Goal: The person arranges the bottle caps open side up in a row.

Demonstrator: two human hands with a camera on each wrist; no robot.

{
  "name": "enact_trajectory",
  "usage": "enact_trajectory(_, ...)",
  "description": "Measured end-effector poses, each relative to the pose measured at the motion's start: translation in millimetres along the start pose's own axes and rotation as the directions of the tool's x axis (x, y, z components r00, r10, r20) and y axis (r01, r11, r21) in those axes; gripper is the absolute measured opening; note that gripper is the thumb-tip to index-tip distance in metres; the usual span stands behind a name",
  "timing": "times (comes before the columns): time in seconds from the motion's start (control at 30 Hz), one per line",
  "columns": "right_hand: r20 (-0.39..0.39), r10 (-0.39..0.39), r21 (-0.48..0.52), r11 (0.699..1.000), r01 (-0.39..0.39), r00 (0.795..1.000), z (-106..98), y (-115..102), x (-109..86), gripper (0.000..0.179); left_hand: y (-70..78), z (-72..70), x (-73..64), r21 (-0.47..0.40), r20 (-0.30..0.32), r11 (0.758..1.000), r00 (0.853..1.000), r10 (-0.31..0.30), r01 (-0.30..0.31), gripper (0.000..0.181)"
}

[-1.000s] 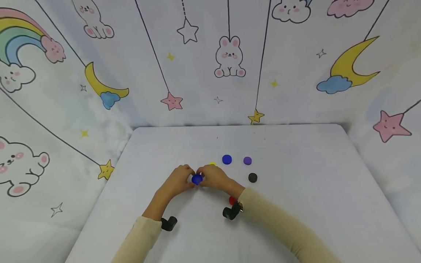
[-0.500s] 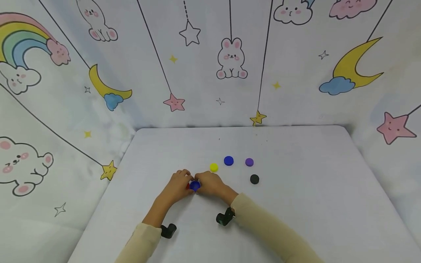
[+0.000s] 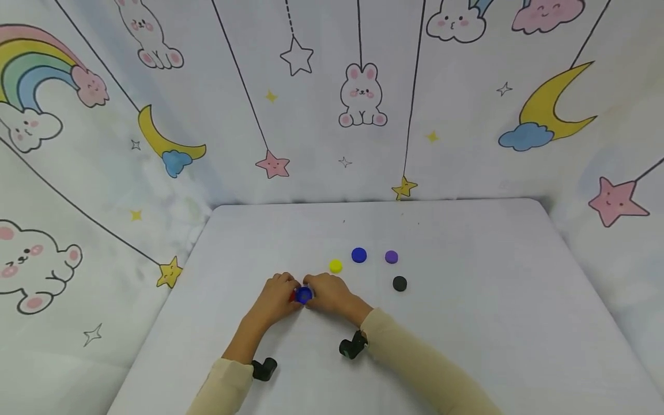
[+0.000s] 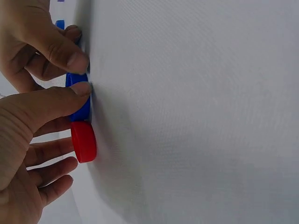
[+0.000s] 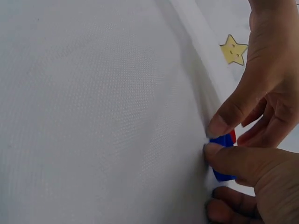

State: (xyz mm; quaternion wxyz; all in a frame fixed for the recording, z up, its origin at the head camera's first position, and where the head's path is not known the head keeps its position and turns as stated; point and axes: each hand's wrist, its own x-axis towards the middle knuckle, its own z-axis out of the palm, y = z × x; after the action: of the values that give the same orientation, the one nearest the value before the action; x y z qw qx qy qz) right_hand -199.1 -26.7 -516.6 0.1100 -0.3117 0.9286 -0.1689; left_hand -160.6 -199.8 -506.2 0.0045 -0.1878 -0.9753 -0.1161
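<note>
A blue bottle cap [image 3: 304, 295], its hollow side facing up in the head view, is between both hands near the middle of the table. My left hand [image 3: 275, 297] pinches its left side, the thumb lying across the blue wall in the left wrist view. From the other side my right hand [image 3: 332, 298] grips it with thumb and fingers. Right beside the blue cap is a red cap [image 4: 84, 142], in front of the left hand's loosely spread fingers. Much of the blue cap [image 5: 223, 175] is covered by the thumbs in the right wrist view.
Beyond the hands lie a yellow cap [image 3: 335, 266], another blue cap [image 3: 359, 255] and a purple cap [image 3: 391, 257]. A black cap [image 3: 399, 283] lies to the right. The white table [image 3: 467, 323] meets a patterned cloth backdrop [image 3: 321, 127] behind and at the sides.
Both hands have come slightly nearer and left, lowering the blue cap beside the red one. The yellow cap, mostly covered before, now shows fully. A red piece near the right wrist is out of sight.
</note>
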Motion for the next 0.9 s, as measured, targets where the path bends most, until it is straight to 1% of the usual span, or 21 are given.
enact_trajectory(0.1,-0.003,0.02,-0.088,0.996,-0.02,1.0,-13,3,-16.3,0.063,8.3,-1.8,0.8,0.05,-0.019,0.999,1.0,-0.02,0.021,0.063)
enact_trajectory(0.13,-0.008,0.034,-0.108,0.994,-0.034,0.999,-20,5,-23.4,0.065,11.5,-3.1,1.5,0.064,-0.032,0.998,0.999,-0.023,0.025,0.068)
enact_trajectory(0.2,-0.035,0.061,-0.115,0.991,-0.064,0.998,-36,10,-37.9,0.064,19.6,-6.8,4.6,0.075,-0.077,0.997,0.997,-0.017,0.023,0.074)
enact_trajectory(0.27,-0.065,0.094,-0.087,0.991,-0.1,0.993,-53,19,-53.2,0.06,30.2,-9.6,8.7,0.067,-0.121,0.998,0.993,-0.001,0.009,0.073)
enact_trajectory(0.33,-0.081,0.131,-0.043,0.99,-0.135,0.988,-67,30,-68.9,0.055,43.5,-10.8,12.2,0.047,-0.137,0.999,0.99,0.021,-0.015,0.068)
enact_trajectory(0.37,-0.089,0.146,-0.021,0.989,-0.148,0.985,-71,35,-76.9,0.053,51.0,-10.5,13.4,0.032,-0.129,0.999,0.991,0.032,-0.029,0.066)
enact_trajectory(0.43,-0.093,0.175,0.021,0.985,-0.174,0.98,-74,47,-93.7,0.052,66.2,-7.7,14.1,-0.008,-0.088,0.998,0.995,0.056,-0.057,0.063)
enact_trajectory(0.5,-0.094,0.197,0.054,0.98,-0.192,0.976,-72,56,-110.3,0.053,80.6,-2.7,13.7,-0.055,-0.027,0.996,0.997,0.074,-0.075,0.062)
enact_trajectory(0.57,-0.101,0.213,0.077,0.975,-0.206,0.972,-65,64,-125.2,0.055,92.9,3.3,13.4,-0.097,0.022,0.991,0.996,0.089,-0.087,0.062)
enact_trajectory(0.67,-0.113,0.231,0.109,0.97,-0.219,0.966,-51,71,-142.8,0.057,106.7,15.0,13.2,-0.103,0.068,0.99,0.992,0.107,-0.099,0.06)
enact_trajectory(0.7,-0.121,0.233,0.112,0.969,-0.219,0.965,-45,73,-147.3,0.058,110.2,19.3,13.2,-0.103,0.079,0.989,0.991,0.111,-0.103,0.059)
enact_trajectory(0.8,-0.153,0.213,0.131,0.972,-0.194,0.965,-31,74,-151.9,0.057,113.4,29.1,12.6,-0.096,0.098,0.99,0.989,0.111,-0.101,0.055)
enact_trajectory(0.9,-0.203,0.185,0.126,0.979,-0.161,0.962,-19,75,-152.9,0.054,114.4,36.8,12.3,-0.118,0.086,0.987,0.989,0.116,-0.106,0.052)
